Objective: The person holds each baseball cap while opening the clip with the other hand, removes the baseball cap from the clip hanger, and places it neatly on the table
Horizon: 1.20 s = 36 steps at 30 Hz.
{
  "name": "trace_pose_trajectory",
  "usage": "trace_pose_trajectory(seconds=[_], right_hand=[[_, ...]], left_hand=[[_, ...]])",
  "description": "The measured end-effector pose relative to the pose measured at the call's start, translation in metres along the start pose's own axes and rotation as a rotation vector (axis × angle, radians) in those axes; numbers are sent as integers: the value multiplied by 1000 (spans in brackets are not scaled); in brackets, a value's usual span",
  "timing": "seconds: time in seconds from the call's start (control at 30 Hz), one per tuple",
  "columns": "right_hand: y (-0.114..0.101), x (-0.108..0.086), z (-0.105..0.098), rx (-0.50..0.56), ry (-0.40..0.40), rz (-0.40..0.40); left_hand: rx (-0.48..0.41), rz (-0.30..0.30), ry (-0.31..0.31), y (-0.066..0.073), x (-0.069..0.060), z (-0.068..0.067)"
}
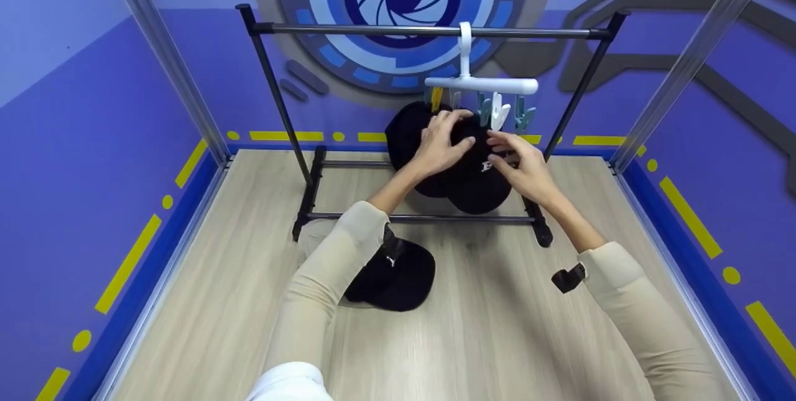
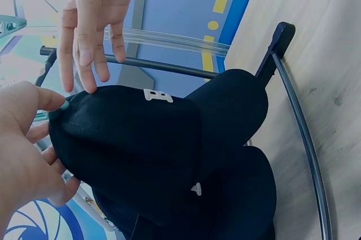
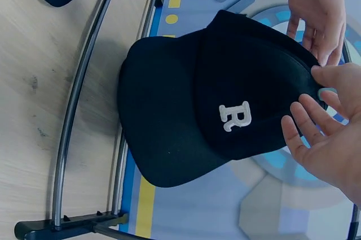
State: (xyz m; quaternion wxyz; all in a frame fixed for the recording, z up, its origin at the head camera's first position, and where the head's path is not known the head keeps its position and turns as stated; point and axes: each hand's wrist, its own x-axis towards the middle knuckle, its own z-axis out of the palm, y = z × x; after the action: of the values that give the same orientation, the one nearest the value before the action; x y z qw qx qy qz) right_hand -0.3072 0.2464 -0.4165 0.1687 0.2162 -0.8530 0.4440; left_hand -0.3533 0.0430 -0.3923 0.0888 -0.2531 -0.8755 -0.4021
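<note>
A black cap [image 1: 479, 193] with a white letter hangs beneath a white clip hanger [image 1: 488, 84]. Behind it, toward the left, is a second dark cap [image 1: 403, 130]. My left hand [image 1: 440, 147] lies at the crown of the front cap, fingers spread and loosely bent. In the left wrist view its thumb touches the crown's top beside a small teal clip tip [image 2: 65, 105]. My right hand [image 1: 528, 171] is at the crown's right side with relaxed, parted fingers. In the right wrist view some fingertips meet the cap [image 3: 242, 70]. Between the hands, the clip's bite is partly hidden.
The hanger hooks onto a black-ended metal rack [image 1: 373, 29]. It carries a yellow clip [image 1: 437, 98], a white clip [image 1: 499, 112] and teal clips [image 1: 524, 116]. Another black cap [image 1: 398, 289] lies on the wooden floor [image 1: 497, 326] under my left forearm, beside something beige [image 1: 313, 233].
</note>
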Motion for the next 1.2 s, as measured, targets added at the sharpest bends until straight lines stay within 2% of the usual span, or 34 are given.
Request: trace_pose_trajectory(seconds=[0.17, 0.33, 0.43, 0.63, 0.9, 1.07, 1.2], right_hand=[[-3, 11, 0, 31, 89, -9], [-15, 24, 3, 60, 214, 19], [-16, 33, 4, 72, 240, 51], [-31, 48, 3, 147, 163, 132], [-76, 55, -6, 225, 68, 151], [-80, 61, -2, 267, 56, 168], [-70, 67, 2, 334, 59, 201]], left_hand=[[-48, 30, 3, -3, 0, -3], [-92, 50, 60, -5, -1, -3], [-131, 53, 97, -6, -2, -1], [-182, 25, 142, -8, -4, -1], [-191, 27, 118, -5, -5, -7], [-181, 14, 133, -5, -6, -7], [-179, 17, 143, -4, -5, -7]])
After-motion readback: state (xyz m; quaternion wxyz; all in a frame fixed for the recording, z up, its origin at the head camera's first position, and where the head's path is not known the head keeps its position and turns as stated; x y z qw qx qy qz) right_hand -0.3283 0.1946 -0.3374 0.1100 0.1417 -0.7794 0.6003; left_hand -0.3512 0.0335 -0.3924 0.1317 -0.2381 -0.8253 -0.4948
